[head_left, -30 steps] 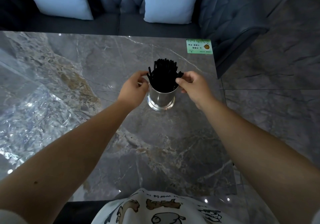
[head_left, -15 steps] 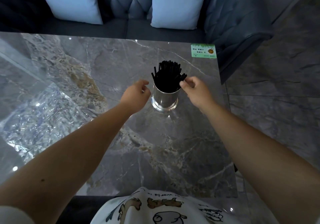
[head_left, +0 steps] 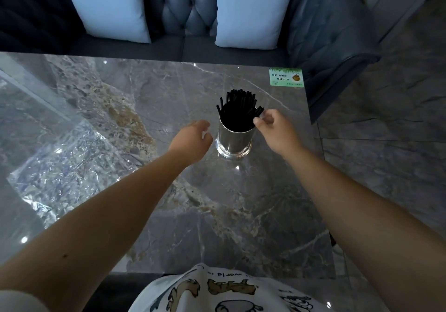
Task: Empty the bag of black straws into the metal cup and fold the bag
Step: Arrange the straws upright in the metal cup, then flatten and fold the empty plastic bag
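A metal cup [head_left: 234,138] stood upright on the marble worktop [head_left: 169,94], packed with black straws [head_left: 239,109]. The right hand [head_left: 275,130] pinched one straw tip between thumb and forefinger. The left hand [head_left: 191,140] hung just beside the cup, fingers loosely spread, holding nothing. The empty clear bag [head_left: 67,167] lay flat at the left. It looked light, thin, crinkly and slippery; its corners seemed best for gripping.
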`<state>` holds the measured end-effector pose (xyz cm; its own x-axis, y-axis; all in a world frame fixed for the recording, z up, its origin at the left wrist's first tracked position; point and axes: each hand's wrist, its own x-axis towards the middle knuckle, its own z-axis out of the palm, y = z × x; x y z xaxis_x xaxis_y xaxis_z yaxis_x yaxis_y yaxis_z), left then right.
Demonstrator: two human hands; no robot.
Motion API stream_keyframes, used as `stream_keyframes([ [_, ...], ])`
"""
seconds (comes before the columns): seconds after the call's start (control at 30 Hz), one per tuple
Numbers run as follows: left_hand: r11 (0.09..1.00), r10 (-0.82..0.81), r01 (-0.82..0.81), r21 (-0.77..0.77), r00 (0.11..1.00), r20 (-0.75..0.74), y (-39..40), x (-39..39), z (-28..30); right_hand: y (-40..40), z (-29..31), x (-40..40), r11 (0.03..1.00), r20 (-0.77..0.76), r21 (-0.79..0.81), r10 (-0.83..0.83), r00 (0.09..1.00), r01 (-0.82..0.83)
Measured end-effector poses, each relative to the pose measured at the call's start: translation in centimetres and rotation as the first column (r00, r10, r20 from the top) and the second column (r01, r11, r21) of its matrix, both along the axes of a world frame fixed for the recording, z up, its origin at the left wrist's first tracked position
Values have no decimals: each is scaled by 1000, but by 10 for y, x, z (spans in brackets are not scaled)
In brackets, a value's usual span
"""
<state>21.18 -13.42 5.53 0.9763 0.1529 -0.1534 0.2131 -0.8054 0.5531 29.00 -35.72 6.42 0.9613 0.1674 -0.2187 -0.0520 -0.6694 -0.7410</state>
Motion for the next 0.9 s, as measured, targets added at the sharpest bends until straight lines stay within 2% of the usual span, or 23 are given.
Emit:
stream_keyframes([
  [0.17, 990, -46, 48, 131, 999, -17, 0, -1, 5, -1, 5, -5, 998, 47, -60, -1, 999, 4],
  [0.33, 959, -88, 96, 267, 995, -41, 6, -13, 5, -5, 13, -12, 988, 225, -155, 13, 974, 22],
  [0.53, 955, -55, 68, 287, 997, -51, 24, -39, 6, 0, 22, -23, 985, 327, -165, 8, 945, 48],
  [0.63, 958, -18, 32, 286, 998, -53, 40, -58, 6, 7, 29, -36, 986, 462, -150, 5, 887, 73],
  [0.77, 959, 60, -44, 280, 997, -48, 67, -93, 1, 33, 35, -61, 996, 661, -66, 94, 745, -68],
  [0.9, 946, 138, -110, 304, 988, -73, 100, -139, -5, 84, 26, -93, 954, 682, -129, 284, 674, -272],
])
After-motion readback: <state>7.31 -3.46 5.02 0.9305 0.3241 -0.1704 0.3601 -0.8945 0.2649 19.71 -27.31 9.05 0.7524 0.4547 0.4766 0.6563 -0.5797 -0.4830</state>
